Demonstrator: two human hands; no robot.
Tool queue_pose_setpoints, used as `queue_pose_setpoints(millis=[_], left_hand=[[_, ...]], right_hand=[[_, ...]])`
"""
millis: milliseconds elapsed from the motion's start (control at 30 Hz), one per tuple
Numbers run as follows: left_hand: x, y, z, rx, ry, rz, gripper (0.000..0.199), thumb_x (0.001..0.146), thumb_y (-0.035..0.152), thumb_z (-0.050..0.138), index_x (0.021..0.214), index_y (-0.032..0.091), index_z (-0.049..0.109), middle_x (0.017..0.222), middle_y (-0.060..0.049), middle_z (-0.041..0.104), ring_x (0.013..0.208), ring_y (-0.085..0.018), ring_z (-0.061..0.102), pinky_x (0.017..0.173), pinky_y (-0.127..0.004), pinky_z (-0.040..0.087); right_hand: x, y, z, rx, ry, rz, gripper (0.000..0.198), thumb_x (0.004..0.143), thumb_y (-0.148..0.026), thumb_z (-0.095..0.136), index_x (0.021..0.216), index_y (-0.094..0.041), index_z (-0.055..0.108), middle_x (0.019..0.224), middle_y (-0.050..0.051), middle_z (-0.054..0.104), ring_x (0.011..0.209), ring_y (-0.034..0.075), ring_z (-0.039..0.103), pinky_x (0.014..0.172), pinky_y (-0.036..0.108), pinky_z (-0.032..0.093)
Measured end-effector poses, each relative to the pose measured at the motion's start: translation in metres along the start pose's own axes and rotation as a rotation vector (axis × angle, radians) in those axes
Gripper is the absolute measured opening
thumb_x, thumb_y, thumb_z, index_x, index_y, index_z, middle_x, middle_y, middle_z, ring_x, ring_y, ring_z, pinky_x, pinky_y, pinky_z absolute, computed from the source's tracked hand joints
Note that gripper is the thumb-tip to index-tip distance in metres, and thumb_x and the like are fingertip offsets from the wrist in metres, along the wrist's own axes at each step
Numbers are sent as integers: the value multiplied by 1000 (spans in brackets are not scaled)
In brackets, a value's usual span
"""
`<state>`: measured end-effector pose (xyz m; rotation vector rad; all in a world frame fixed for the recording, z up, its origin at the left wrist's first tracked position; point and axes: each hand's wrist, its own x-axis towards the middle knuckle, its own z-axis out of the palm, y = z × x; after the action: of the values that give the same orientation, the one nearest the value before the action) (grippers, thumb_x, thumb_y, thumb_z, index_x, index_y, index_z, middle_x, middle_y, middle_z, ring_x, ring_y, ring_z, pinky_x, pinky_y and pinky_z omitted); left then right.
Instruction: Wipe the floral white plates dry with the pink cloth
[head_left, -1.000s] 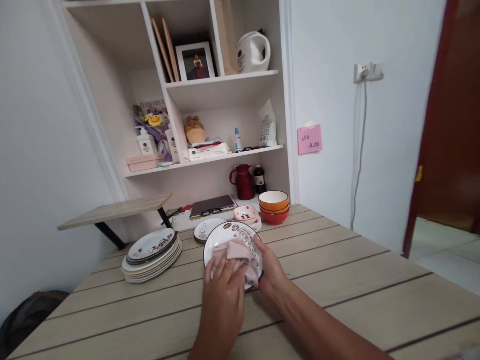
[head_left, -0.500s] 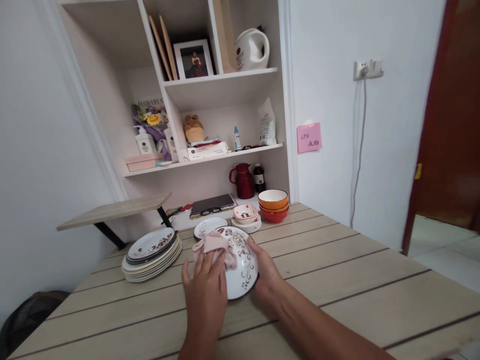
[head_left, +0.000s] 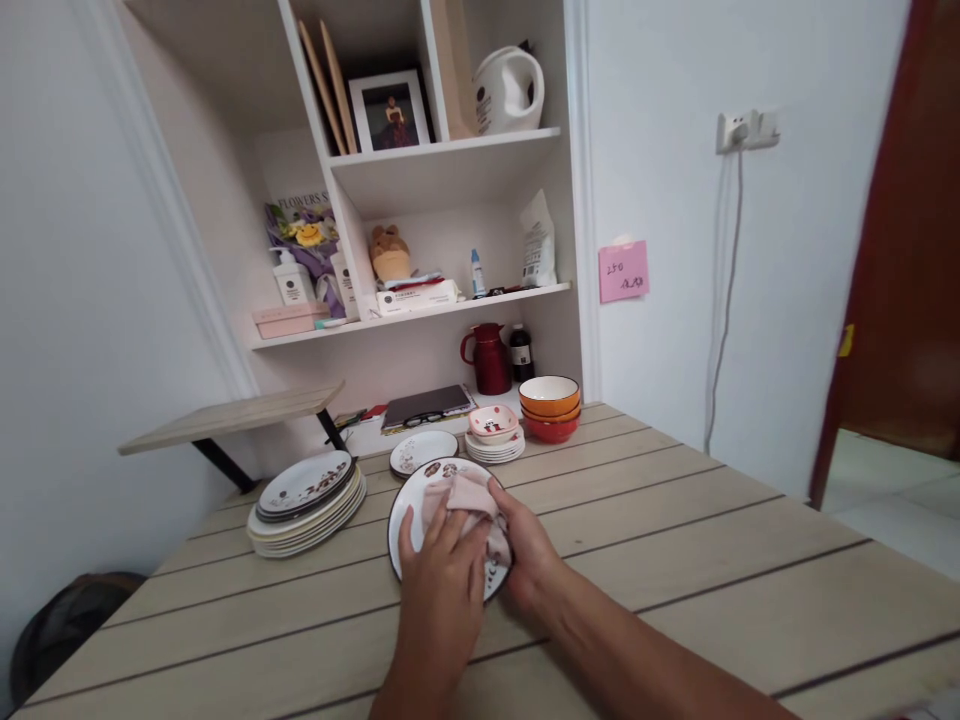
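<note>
A white plate (head_left: 409, 500) with a dark rim and brown floral pattern is tilted up above the table, facing me. My right hand (head_left: 529, 545) grips its right edge, thumb on the front and the other fingers behind, out of sight. Pressed flat against the plate's face is a crumpled pale pink cloth (head_left: 472, 500), under the fingers of my left hand (head_left: 446, 560). The cloth covers much of the plate's middle and right side. Just behind lies a smaller stack of matching plates (head_left: 424, 450).
At left stands a tall stack of plates (head_left: 304, 500) near a small raised wooden shelf (head_left: 232, 415). Behind my hands are small dishes (head_left: 495, 440) and orange and red bowls (head_left: 550, 410). A red jug (head_left: 491, 360) and a dark laptop (head_left: 427, 405) sit farther back.
My left hand has slid the cloth rightward across the plate, from its left side to its middle and right. My right hand keeps its grip on the edge.
</note>
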<state>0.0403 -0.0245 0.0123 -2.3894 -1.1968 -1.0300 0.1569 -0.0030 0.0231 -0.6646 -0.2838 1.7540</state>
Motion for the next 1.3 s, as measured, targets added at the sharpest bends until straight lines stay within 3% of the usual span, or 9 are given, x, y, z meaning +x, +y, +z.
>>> queue_pose_setpoints(millis=[200, 467, 700, 1033, 1300], left_hand=[[1, -19, -3, 134, 29, -130, 35, 88, 16, 47, 109, 34, 69, 119, -4, 69, 119, -26, 56, 107, -59, 22], [-1, -25, -2, 260, 57, -195, 35, 91, 17, 43, 113, 30, 68, 124, -6, 66, 122, -29, 52, 104, -61, 25], [-1, -16, 2, 148, -12, -146, 39, 89, 15, 43, 118, 28, 65, 128, -7, 64, 122, -27, 52, 104, -55, 31], [-2, -8, 1, -47, -91, -181, 39, 87, 16, 48, 118, 32, 65, 129, -6, 63, 125, -27, 50, 109, -63, 17], [0, -15, 0, -18, -223, -227, 43, 87, 16, 46, 122, 37, 61, 137, -2, 57, 133, -25, 42, 110, -61, 15]], right_hand=[[1, 15, 3, -31, -38, -15, 38, 87, -37, 58, 114, -12, 65, 77, 8, 77, 63, 19, 71, 71, 31, 54], [6, 10, -2, -44, -63, 6, 44, 87, -43, 54, 111, -8, 66, 84, 13, 77, 76, 23, 73, 82, 37, 53], [2, 0, 0, -8, -38, -23, 43, 89, -42, 52, 112, -8, 64, 84, 11, 77, 76, 23, 73, 79, 36, 54], [4, 2, -5, -28, -19, -15, 44, 89, -43, 53, 113, -8, 63, 86, 11, 77, 75, 23, 73, 77, 35, 54], [6, 7, -5, -58, 18, -48, 38, 88, -40, 55, 107, -10, 66, 81, 9, 77, 68, 21, 72, 71, 33, 55]])
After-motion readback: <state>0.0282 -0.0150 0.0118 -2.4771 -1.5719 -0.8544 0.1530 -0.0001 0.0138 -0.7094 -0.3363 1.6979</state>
